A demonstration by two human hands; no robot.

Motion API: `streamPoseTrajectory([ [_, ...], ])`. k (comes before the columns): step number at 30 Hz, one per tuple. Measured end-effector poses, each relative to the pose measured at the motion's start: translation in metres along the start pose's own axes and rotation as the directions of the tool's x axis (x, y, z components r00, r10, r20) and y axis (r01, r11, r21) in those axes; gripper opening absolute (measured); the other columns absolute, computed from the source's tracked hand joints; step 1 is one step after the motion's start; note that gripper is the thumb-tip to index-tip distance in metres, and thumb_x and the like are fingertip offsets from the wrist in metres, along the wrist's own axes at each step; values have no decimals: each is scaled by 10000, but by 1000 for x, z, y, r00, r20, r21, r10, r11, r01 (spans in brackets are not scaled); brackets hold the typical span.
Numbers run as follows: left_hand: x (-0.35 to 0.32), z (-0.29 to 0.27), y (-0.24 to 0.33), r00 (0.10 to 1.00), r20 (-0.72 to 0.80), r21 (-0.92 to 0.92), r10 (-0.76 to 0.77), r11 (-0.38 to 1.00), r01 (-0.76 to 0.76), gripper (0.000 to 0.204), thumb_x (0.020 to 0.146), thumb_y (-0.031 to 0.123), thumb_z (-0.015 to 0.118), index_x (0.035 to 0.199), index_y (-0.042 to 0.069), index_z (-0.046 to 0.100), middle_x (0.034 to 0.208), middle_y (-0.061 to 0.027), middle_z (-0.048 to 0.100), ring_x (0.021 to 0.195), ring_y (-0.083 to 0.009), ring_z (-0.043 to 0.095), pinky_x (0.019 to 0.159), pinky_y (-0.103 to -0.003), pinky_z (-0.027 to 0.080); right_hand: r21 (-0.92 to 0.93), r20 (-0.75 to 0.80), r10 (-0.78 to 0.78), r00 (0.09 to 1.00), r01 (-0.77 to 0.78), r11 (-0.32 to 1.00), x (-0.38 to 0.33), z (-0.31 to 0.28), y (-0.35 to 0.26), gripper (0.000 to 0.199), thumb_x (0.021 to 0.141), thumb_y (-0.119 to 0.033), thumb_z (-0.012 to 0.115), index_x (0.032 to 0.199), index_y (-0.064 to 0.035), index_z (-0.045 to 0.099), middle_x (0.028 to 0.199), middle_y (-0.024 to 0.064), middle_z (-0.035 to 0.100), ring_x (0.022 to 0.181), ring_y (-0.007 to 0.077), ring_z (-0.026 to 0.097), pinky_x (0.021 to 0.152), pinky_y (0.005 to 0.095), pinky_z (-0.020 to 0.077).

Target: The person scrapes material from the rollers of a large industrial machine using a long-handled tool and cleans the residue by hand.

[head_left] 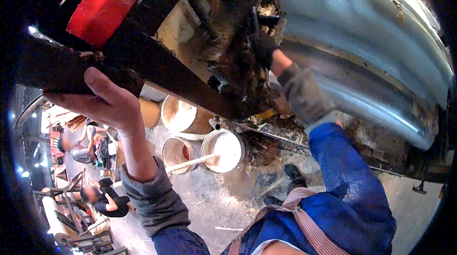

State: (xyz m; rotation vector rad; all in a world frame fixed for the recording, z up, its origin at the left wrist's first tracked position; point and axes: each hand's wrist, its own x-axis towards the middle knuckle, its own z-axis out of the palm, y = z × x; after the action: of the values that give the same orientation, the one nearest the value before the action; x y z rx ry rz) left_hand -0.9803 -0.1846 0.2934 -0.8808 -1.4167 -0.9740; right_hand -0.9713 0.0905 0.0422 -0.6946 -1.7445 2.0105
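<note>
Gripping the underside of a dark grimy beam (pixel 157 67), the left hand (pixel 102 102) is bare, fingers curled up around the beam edge, thumb pointing right. Red round cap (pixel 101 8) sits on the beam just above that hand. Right hand (pixel 263 48) is blackened with dirt and pushed into a greasy dark mechanism (pixel 228 60) where the beam meets a big ribbed silver drum (pixel 362 41); fingers bent around a dark part there, cannot tell exactly what they pinch. Grey cuffs on both wrists, blue sleeve (pixel 342 174) on the right arm, striped strap (pixel 309 226) over the chest. Below the beam on the concrete floor (pixel 223 198): several dirty buckets, one white bucket (pixel 223 149) with a pale stick (pixel 193 162) resting across its rim, a tan bucket (pixel 180 114) beside it. Debris and wood scraps lie under the mechanism. Person's black shoe (pixel 295 175) on the floor. Far lower left, other people (pixel 107 200) crouch among frames, well apart.
</note>
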Motion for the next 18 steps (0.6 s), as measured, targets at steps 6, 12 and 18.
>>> streamPoseTrajectory([
  [6, 0, -12, -11, 995, 79, 156, 65, 985, -76, 701, 903, 269, 451, 1327, -150, 82, 1190, -315, 372, 992, -332, 531, 767, -342, 488, 133, 63, 147, 987, -154, 979, 11, 32, -9, 395, 879, -165, 491, 1255, -69, 421, 1046, 134, 578, 908, 270, 529, 754, 384, 466],
  [12, 1, -3, -8, 998, 61, 142, 34, 989, -43, 700, 901, 270, 455, 1326, -154, 95, 1210, -328, 345, 1031, -347, 506, 797, -363, 473, 174, -2, -76, 997, 76, 982, -13, -19, -38, 376, 890, -176, 480, 1243, -59, 426, 1052, 96, 560, 882, 207, 523, 748, 312, 463],
  [18, -2, 1, -3, 998, 57, 109, -27, 994, 21, 712, 900, 272, 459, 1333, -151, 83, 1240, -329, 326, 1043, -349, 503, 830, -374, 460, 128, 67, -108, 992, 99, 987, 12, -28, -27, 354, 883, -187, 486, 1215, -65, 467, 978, 76, 565, 837, 168, 532, 695, 300, 466],
])
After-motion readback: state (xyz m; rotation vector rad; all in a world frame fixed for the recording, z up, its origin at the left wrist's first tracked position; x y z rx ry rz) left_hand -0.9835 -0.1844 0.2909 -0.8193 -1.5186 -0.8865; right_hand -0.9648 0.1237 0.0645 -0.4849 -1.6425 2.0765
